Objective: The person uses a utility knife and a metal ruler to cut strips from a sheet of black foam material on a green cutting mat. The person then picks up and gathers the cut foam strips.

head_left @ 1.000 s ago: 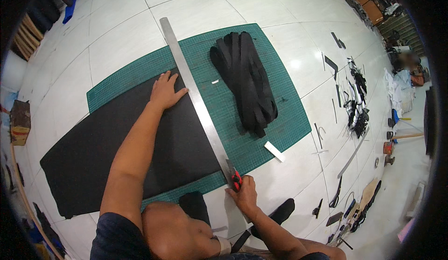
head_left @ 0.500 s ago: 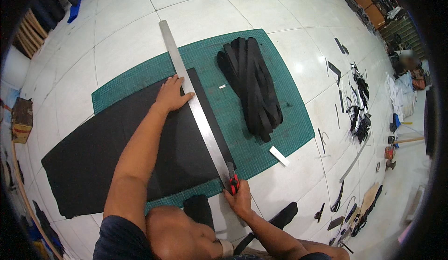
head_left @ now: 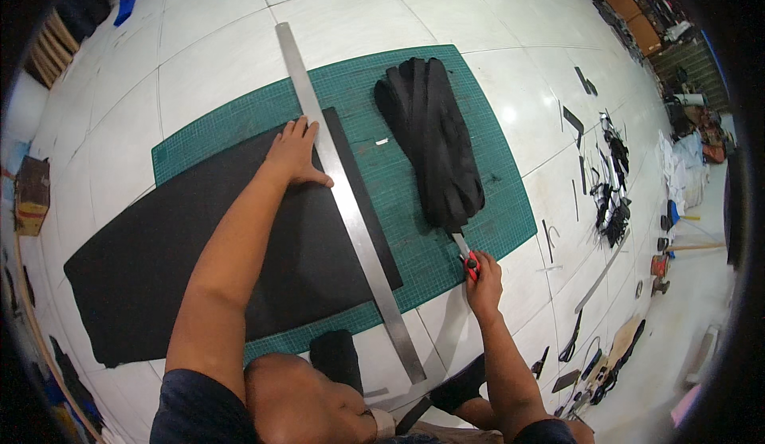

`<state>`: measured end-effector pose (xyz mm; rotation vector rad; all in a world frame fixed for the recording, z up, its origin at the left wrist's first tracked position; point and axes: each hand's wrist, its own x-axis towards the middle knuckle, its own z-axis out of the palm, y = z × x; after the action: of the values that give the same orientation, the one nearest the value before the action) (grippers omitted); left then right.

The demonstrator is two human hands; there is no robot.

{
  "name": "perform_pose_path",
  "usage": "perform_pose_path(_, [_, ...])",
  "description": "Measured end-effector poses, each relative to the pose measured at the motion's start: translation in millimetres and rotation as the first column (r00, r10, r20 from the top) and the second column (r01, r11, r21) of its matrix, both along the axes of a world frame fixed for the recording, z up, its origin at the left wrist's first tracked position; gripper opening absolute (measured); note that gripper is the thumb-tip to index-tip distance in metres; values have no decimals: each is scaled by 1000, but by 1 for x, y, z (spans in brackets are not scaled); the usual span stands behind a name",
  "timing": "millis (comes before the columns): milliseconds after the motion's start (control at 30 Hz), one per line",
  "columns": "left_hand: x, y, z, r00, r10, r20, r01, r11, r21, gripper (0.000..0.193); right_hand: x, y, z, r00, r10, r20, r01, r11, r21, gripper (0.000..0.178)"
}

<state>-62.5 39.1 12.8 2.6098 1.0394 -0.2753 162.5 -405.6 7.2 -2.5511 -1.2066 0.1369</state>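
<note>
A long steel ruler (head_left: 351,209) lies across a sheet of black fabric (head_left: 191,241), near its right edge. My left hand (head_left: 293,157) is open, fingers spread, lying flat on the fabric with fingertips and thumb at the ruler's left edge. In my right hand (head_left: 486,289) is a red and black utility knife (head_left: 472,266), to the right of the fabric. A pale strip (head_left: 460,244) shows just beyond the knife; whether it is the blade or the white piece seen there before, I cannot tell. A bundle of black strips (head_left: 430,145) lies just beyond it.
Under the fabric is a green cutting mat (head_left: 510,205) on a white tiled floor (head_left: 215,30). A small white scrap (head_left: 382,141) rests on the mat. Black offcuts (head_left: 613,173) and several tools (head_left: 610,364) lie at the right. A box (head_left: 32,197) stands at the far left.
My right hand has moved right and away from me with the knife, from the ruler's near end to the mat's right-hand part. The left hand stays on the ruler and fabric.
</note>
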Motion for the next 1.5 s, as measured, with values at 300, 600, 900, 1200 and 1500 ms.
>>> perform_pose_path(300, [17, 2, 13, 994, 19, -105, -24, 999, -42, 141, -44, 37, -3, 767, -130, -629, 271, 953, 134, 35])
perform_pose_path(600, [15, -1, 15, 994, 16, -109, -23, 998, -59, 146, -35, 268, 4, 696, 96, -711, 58, 980, 189, 36])
perform_pose_path(900, [15, -6, 19, 999, 39, -24, -41, 995, -88, 139, -34, 396, -39, 753, 38, -657, 56, 991, 121, 31])
perform_pose_path(1200, [15, -2, 14, 1000, 10, 2, -10, 999, -50, 136, -25, 402, -45, 724, 71, -686, -14, 996, 88, 37])
perform_pose_path(1500, [19, -1, 0, 997, -5, -73, 5, 1000, 2, 140, -50, 348, -15, 880, 40, -473, -64, 997, -35, 41])
